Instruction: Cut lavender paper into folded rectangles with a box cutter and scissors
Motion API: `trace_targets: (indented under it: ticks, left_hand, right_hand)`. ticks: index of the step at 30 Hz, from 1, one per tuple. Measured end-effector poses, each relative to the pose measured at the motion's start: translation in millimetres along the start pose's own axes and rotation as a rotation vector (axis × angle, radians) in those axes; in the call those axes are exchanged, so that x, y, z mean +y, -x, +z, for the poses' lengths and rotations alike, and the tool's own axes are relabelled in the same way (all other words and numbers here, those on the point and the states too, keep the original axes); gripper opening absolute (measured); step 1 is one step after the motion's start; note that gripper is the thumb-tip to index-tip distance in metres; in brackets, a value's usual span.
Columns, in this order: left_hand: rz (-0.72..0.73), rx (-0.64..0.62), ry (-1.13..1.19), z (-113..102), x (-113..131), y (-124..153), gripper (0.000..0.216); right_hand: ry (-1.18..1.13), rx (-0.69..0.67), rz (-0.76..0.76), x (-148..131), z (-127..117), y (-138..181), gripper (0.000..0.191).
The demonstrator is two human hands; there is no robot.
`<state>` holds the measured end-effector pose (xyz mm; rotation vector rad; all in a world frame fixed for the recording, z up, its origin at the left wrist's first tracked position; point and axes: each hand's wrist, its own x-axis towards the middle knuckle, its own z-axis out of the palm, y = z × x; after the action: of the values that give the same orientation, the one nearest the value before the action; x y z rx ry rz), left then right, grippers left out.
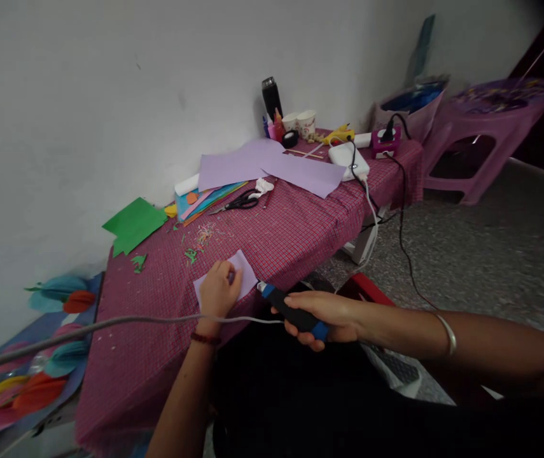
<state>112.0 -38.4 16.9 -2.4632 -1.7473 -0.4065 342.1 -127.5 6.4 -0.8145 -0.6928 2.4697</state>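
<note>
My left hand (219, 288) rests on a small piece of purple paper (247, 278), its fingers curled and the thumb bent in, holding the paper against the table near its front edge. In my right hand (317, 316) is a utility knife (293, 312) with a black and blue handle, gripped with the fingers wrapped round it. The knife's metal tip points left, at the right edge of the purple paper; whether it touches is too blurred to tell. A grey cable crosses in front of my left wrist.
The checked tablecloth (157, 299) carries scissors (242, 201), green paper (135, 222), coloured sheets, paper scraps and large purple sheets (233, 166). Farther back stand a black bottle (272, 97), paper cups, a yellow glue gun (340, 134) and a white box (348, 159) with cables. A pink stool (476, 143) stands right.
</note>
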Motion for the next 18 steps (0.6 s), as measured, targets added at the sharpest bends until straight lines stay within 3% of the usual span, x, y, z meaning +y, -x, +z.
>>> trace_targets:
  ticks: [5, 12, 18]
  left_hand:
    - [0.111, -0.005, 0.086, 2, -5, -2, 0.031]
    - [0.168, -0.117, 0.062, 1, -10, 4, 0.084]
    - [0.163, -0.082, 0.087, 5, -13, 7, 0.077]
  right_hand:
    - [-0.005, 0.007, -0.014, 2, -2, 2, 0.027]
    - [0.011, 0.034, -0.028, 7, -6, 5, 0.024]
    - [0.037, 0.055, -0.057, 11, -3, 17, 0.024]
